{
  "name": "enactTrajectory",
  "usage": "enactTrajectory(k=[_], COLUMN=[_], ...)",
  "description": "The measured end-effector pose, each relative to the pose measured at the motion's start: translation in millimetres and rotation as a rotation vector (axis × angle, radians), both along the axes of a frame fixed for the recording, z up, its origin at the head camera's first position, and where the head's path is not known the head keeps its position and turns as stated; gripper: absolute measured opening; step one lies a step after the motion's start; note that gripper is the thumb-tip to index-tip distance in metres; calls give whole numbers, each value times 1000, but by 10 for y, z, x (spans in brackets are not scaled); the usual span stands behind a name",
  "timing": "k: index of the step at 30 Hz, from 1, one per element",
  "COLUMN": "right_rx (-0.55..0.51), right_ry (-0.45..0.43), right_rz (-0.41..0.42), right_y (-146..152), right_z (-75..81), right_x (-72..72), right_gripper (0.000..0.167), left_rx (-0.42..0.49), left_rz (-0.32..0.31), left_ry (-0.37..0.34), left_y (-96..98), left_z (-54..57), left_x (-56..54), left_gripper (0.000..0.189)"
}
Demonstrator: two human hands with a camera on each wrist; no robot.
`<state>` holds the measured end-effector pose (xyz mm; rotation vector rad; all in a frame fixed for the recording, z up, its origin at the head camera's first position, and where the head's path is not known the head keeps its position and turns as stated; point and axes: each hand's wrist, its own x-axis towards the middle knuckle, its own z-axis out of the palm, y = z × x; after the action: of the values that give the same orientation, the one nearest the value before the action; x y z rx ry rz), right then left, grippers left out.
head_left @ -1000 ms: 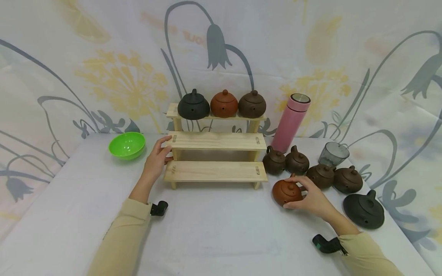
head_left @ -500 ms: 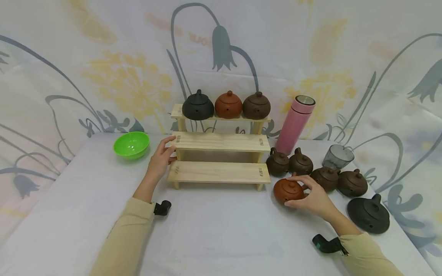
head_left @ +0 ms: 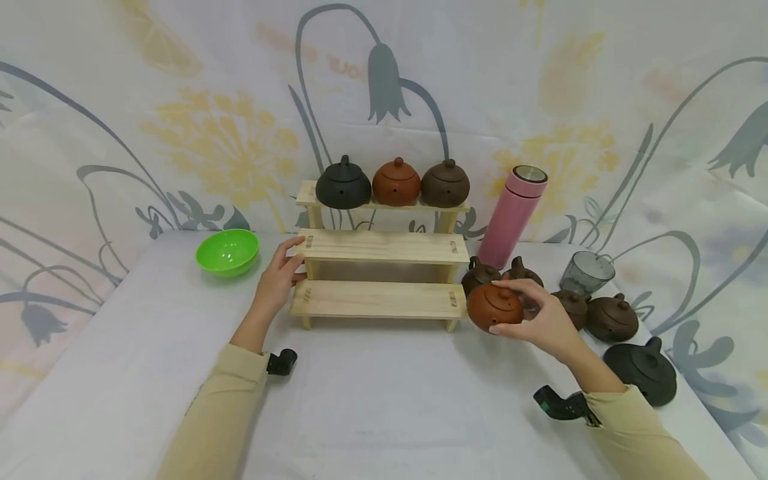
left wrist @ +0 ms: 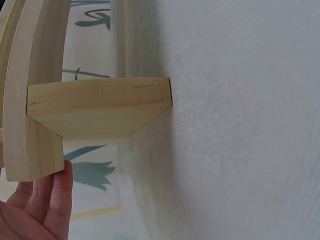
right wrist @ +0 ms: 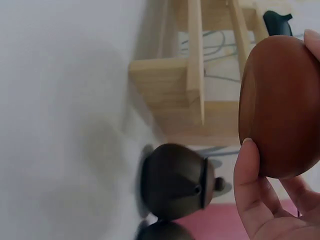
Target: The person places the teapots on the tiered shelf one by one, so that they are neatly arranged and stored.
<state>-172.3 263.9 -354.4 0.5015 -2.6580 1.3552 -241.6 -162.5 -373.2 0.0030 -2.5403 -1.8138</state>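
Observation:
My right hand (head_left: 543,320) pinches a reddish-brown clay teapot (head_left: 495,308) between thumb and fingers, beside the right end of the lowest shelf. In the right wrist view the teapot (right wrist: 282,107) is raised above the table, its round base turned left. My left hand (head_left: 277,273) holds the left end of a three-tier wooden stand (head_left: 384,247) near the middle shelf. The left wrist view has its fingers (left wrist: 60,195) against a board end. On the top shelf sit a black teapot (head_left: 343,187), a reddish teapot (head_left: 396,185) and a dark brown teapot (head_left: 445,187).
Several dark brown teapots (head_left: 613,319) stand right of the stand, some partly hidden by my right hand. A black flat teapot (head_left: 642,370) lies at the right edge. Behind are a pink thermos (head_left: 510,220) and a glass cup (head_left: 587,273). A green bowl (head_left: 228,252) stands left.
My right hand has lifted the reddish-brown teapot off the table and moved it slightly towards the stand. My left hand stays at the stand's left end.

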Motion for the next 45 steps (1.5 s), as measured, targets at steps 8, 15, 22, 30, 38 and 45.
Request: enactTrajectory(k=[8,15,22,30,38,45], right_rx=[-54,-117,-123,-112,-129,-138], right_ry=[17,14,5,26,28,21], right_rz=[78,148,180,224,248,263], right_y=[-273,-509,-758,-1075,-1390,-1627], right_z=[132,206,253,323,360,334], right_x=[-134,-251,-376,-502,-654,-779], right_gripper=[62,63,63,64,63,61], left_rx=[0,-3,-3,-6,-4,3], left_rz=[5,2,-3,1,2,-7], left_ry=[-1,-5,0,-3,1,4], left_y=[-14,-18,-17,-33,-30,-11], left_z=[-9,-3,8,4,22,19], left_x=[-5,-8,-1,-5,-3,-1], left_gripper=[45,45,45,45,45,45])
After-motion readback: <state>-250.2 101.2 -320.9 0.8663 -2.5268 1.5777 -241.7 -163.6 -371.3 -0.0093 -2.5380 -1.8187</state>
